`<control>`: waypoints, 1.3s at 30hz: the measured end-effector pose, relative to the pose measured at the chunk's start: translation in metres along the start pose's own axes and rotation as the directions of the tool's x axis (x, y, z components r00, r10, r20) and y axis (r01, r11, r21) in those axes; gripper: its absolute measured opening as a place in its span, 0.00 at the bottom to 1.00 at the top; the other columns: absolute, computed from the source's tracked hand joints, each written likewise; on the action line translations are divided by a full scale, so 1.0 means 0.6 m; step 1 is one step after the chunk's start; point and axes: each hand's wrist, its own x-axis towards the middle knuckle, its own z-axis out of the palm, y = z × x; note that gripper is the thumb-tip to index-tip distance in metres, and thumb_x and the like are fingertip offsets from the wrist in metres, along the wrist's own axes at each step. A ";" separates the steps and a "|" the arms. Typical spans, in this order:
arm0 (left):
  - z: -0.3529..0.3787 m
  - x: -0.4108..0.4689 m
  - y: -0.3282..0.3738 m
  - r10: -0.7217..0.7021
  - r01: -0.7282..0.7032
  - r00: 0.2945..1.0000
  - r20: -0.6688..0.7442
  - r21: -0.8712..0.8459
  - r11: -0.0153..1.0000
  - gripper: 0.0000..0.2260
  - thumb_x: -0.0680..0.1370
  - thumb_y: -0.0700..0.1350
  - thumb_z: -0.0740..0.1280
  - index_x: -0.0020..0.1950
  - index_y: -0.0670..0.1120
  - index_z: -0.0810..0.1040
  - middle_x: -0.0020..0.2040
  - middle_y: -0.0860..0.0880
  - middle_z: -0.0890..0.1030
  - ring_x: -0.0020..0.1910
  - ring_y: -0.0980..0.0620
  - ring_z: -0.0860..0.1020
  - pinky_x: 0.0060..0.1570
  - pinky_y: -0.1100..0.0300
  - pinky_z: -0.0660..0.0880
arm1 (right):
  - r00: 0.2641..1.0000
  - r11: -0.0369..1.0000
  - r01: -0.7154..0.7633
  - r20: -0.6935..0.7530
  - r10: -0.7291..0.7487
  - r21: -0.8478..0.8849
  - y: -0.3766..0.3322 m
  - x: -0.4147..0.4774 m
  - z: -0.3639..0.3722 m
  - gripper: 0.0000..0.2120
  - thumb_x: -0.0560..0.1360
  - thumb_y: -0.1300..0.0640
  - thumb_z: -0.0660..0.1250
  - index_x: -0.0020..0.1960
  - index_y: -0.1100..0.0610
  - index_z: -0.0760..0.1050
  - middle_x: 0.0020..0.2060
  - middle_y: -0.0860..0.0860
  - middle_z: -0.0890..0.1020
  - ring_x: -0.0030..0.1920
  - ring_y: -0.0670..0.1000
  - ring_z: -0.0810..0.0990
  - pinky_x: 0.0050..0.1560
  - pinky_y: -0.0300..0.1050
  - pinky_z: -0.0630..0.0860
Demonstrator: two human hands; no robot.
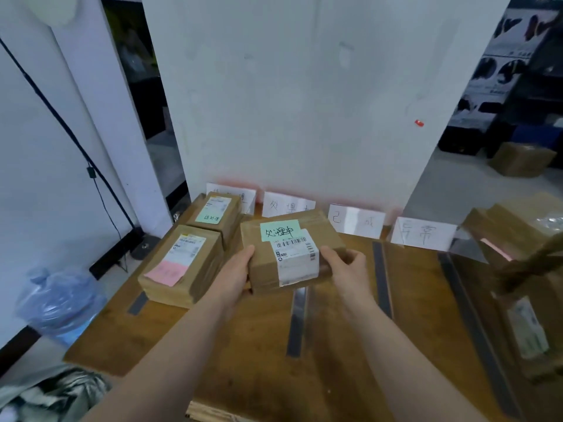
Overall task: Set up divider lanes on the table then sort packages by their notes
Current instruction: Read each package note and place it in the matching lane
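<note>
I hold a brown cardboard package (292, 254) with a green handwritten note and a white barcode label, above the second lane of the wooden table (335, 360). My left hand (236, 272) grips its left side and my right hand (347, 263) its right side. In the leftmost lane lie two packages: a near one with a pink note (179, 266) and a far one with a green note (213, 214). Grey tape strips (297, 321) mark the lanes. White paper signs (423, 233) stand along the back edge by the wall.
Several more boxes are piled at the table's right edge (518, 239), blurred. A blue plastic water jug (58, 300) stands on the floor to the left, beside a black stand leg. A cardboard box (521, 159) sits on the floor far right.
</note>
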 end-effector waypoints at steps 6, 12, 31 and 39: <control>-0.007 0.133 0.042 -0.005 0.006 1.000 -0.022 0.050 0.999 0.16 0.83 0.55 0.56 0.61 0.51 0.78 0.52 0.48 0.85 0.52 0.47 0.82 0.50 0.51 0.78 | 0.999 0.996 0.015 0.047 -0.011 -0.088 -0.004 0.105 0.064 0.23 0.78 0.50 0.65 0.70 0.53 0.65 0.61 0.50 0.77 0.56 0.48 0.77 0.39 0.36 0.69; -0.013 0.257 0.058 0.043 -0.045 0.999 0.018 0.200 0.979 0.19 0.82 0.60 0.55 0.63 0.53 0.77 0.55 0.50 0.84 0.54 0.49 0.82 0.60 0.45 0.76 | 0.998 0.993 -0.058 -0.022 0.056 -0.102 0.015 0.197 0.105 0.21 0.79 0.50 0.63 0.69 0.55 0.65 0.61 0.52 0.77 0.56 0.51 0.76 0.42 0.40 0.71; 0.026 0.515 0.004 -0.159 0.125 0.977 0.143 0.224 0.967 0.17 0.84 0.52 0.54 0.71 0.50 0.69 0.57 0.48 0.81 0.56 0.47 0.79 0.63 0.46 0.74 | 0.961 0.928 -0.209 -0.240 0.136 -0.309 0.113 0.390 0.183 0.19 0.81 0.50 0.59 0.69 0.57 0.66 0.53 0.50 0.78 0.51 0.50 0.77 0.46 0.43 0.77; 0.032 0.555 -0.014 -0.158 0.141 0.986 0.062 0.211 0.967 0.19 0.85 0.50 0.53 0.76 0.51 0.62 0.61 0.48 0.78 0.55 0.50 0.77 0.59 0.52 0.73 | 0.966 0.927 -0.194 -0.229 0.123 -0.322 0.130 0.419 0.205 0.20 0.81 0.51 0.59 0.70 0.57 0.65 0.53 0.48 0.76 0.50 0.48 0.75 0.49 0.43 0.74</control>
